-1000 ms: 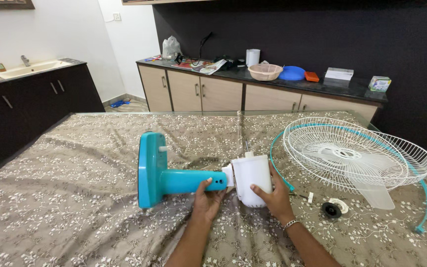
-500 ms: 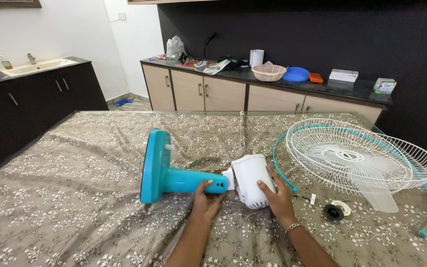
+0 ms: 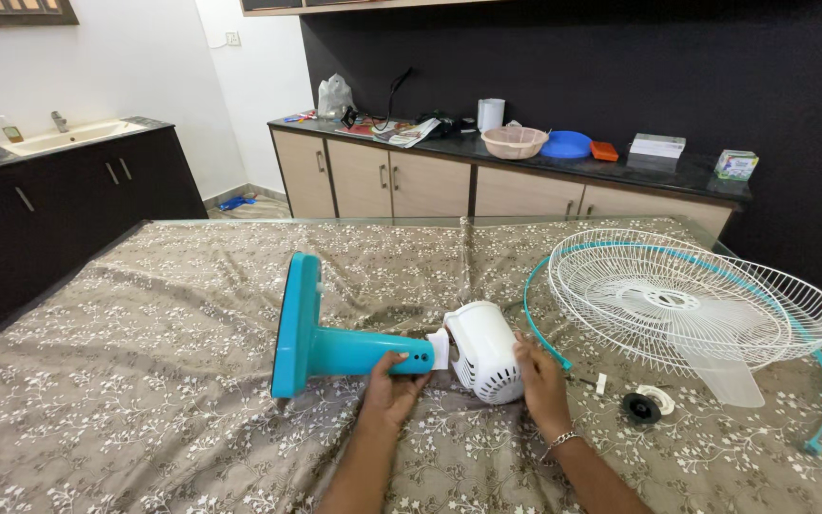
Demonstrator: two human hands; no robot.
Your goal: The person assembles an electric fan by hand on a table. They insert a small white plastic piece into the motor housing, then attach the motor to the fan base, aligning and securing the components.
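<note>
While the left hand (image 3: 394,385) wraps its fingers round the teal stem (image 3: 363,351), the right hand (image 3: 539,379) cups the white motor (image 3: 483,350) — fingers spread.

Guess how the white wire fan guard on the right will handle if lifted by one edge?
The white wire guard is thin open wire, so probably light for its size and somewhat springy. It is wide and dished, so likely awkward one-handed and apt to rock. The teal rim ring hangs partly off it and may snag or drag.
</note>
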